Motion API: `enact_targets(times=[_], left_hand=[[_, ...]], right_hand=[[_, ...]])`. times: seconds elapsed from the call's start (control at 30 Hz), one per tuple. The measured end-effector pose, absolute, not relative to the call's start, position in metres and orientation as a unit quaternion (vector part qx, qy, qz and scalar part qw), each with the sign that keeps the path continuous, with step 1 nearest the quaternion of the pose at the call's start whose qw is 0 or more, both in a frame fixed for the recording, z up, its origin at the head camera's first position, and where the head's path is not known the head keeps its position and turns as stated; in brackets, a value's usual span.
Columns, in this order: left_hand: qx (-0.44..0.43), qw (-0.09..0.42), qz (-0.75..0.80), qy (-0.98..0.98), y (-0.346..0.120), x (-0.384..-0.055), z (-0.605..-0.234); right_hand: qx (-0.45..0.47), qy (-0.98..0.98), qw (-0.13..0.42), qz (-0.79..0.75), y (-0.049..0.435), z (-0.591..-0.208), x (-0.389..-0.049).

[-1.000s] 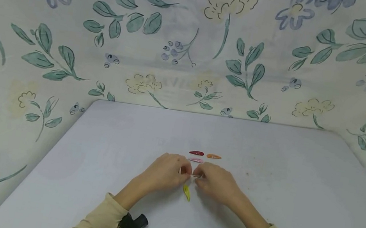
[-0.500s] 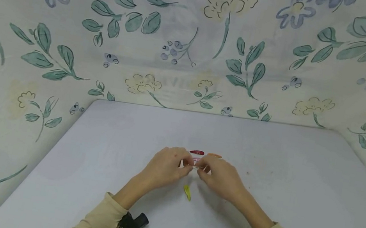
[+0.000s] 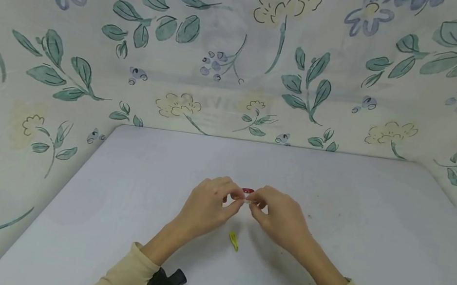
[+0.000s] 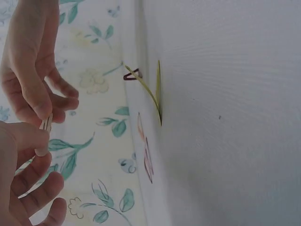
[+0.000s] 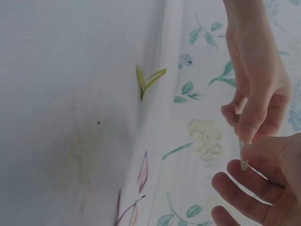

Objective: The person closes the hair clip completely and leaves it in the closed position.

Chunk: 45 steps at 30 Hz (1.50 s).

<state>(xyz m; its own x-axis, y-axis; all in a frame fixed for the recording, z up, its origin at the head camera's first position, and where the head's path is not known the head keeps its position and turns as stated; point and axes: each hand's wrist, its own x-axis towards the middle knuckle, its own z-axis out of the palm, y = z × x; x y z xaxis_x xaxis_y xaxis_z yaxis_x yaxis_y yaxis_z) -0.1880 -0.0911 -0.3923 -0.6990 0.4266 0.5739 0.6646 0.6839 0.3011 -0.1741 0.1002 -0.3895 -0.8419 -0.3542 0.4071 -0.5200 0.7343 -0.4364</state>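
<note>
Clip, pale (image 5: 244, 164), is mid-work between both hands, lifted off the table and centred in front of the person in the head view, 12 o'clock being the far edge.

Left hand (image 3: 207, 207) at its 9 o'clock: thumb and forefinger pinching one end, other fingers loosely bent and apart in the left wrist view. Right hand (image 3: 284, 217) at its 3 o'clock: same grip on the other end, spare fingers fanned out in the right wrist view. Fingertips nearly meet; they cover much of the clip, so can't tell if it's snapped or not.

Yellow clip (image 3: 233, 241) lies on the table at 6 o'clock from the hands, a hair toward 7 — untouched, legs splayed in a V per both wrist cams.

Red clip (image 3: 248, 190) sits at 12 o'clock just past the fingertips, ends partly hidden by the hands. Left wrist view also has a pink clip (image 4: 148, 165) on the table, with an orange clip (image 4: 140, 125) near it at 11 o'clock.

Surroundings: white table (image 3: 154, 161), floral cloth (image 3: 225, 102) upright at 12 and wrapping round to 9 and 3. Tan sleeves (image 3: 120, 274), black wrist units (image 3: 172, 282) at 7 and 5.
</note>
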Motion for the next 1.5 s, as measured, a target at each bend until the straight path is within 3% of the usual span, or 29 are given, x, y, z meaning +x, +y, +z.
enact_targets(times=[0.37,0.6,1.5], left_hand=[[-0.307,0.312,-0.267,-0.858,-0.085,-0.183,-0.387],[-0.298,0.329,-0.263,-0.857,-0.084,-0.182,-0.389],[-0.251,0.364,-0.236,-0.865,-0.076,-0.177,-0.393]], right_hand=[[0.266,-0.898,0.247,0.249,0.103,-0.380,-0.169],[0.266,-0.891,0.281,0.239,0.102,-0.382,-0.169],[0.248,-0.891,0.311,0.217,0.096,-0.389,-0.168]])
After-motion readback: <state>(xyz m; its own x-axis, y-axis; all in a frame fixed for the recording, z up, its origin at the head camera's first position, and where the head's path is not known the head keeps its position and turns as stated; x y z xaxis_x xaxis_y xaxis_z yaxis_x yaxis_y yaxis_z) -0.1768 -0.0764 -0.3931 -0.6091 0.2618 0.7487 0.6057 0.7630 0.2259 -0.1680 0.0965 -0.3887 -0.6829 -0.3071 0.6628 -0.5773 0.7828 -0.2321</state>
